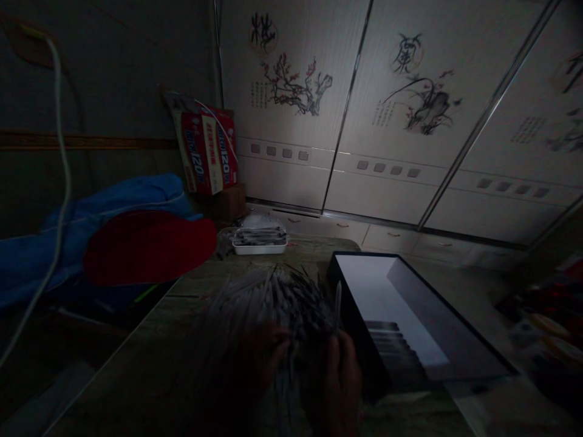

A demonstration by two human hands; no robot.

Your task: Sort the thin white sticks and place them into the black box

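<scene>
The right hand [341, 367] pinches one stick [337, 302] pointing far, apparently keeping it clear of the pile [268, 297]; the left hand's [265, 354] grip cannot be told.

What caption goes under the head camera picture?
Right hand holds a slim stick, left hand at the dim heap, open box alongside.

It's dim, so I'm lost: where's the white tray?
In the head view, the white tray sits beyond the heap of thin sticks, left of the open box.
</scene>
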